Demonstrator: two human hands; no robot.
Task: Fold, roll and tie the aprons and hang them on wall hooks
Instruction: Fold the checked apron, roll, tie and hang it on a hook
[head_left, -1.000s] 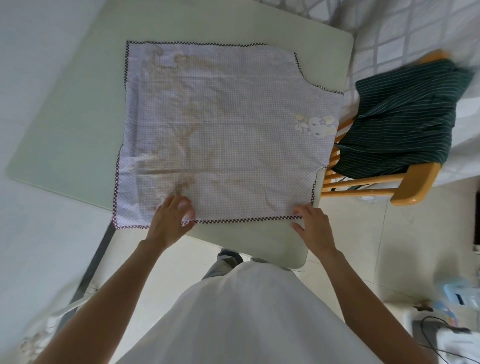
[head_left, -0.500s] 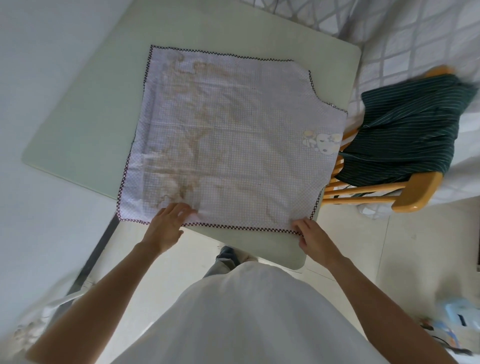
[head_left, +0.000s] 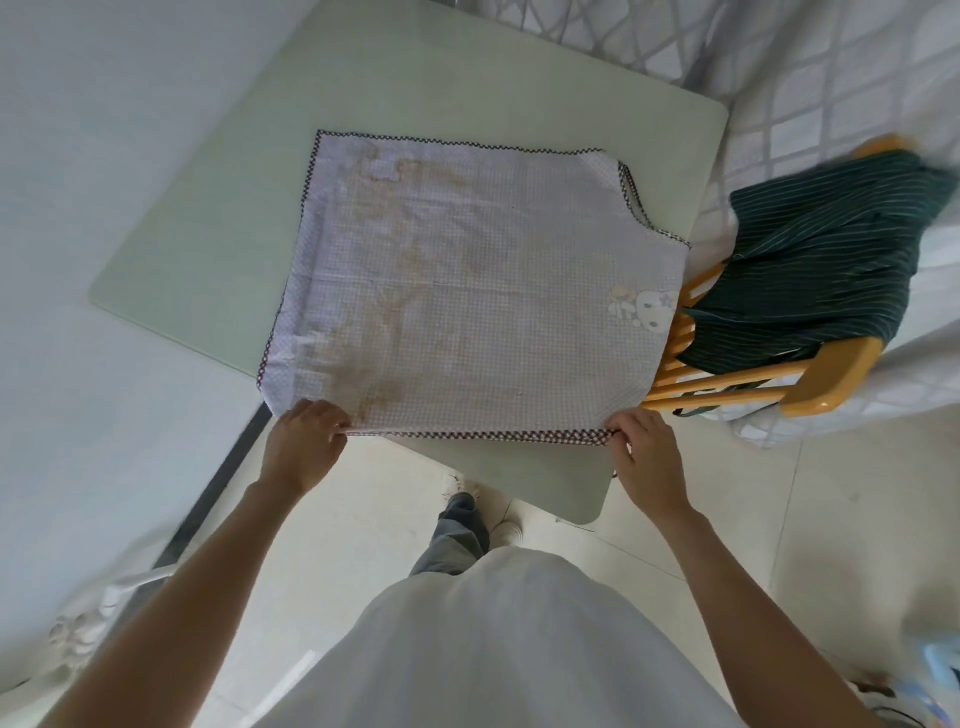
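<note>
A pale lilac checked apron (head_left: 467, 291) with dark zigzag trim and a small cartoon print lies spread flat on the light green table (head_left: 218, 260). My left hand (head_left: 306, 444) pinches its near left corner, which is curled up off the table edge. At the near right corner my right hand (head_left: 644, 452) grips the trimmed hem. The hem runs taut between both hands. A dark green striped apron (head_left: 810, 260) is draped over the wooden chair (head_left: 831, 384) to the right.
The table's near edge and rounded corner (head_left: 587, 499) sit just beyond my hands. The chair stands close against the table's right side. A white quilted bed cover (head_left: 779, 67) fills the back right. Pale tiled floor (head_left: 857, 519) lies below.
Both hands have gone from resting flat on the apron's near edge to gripping its two near corners; the left corner has lifted off the table. My view has moved back.
</note>
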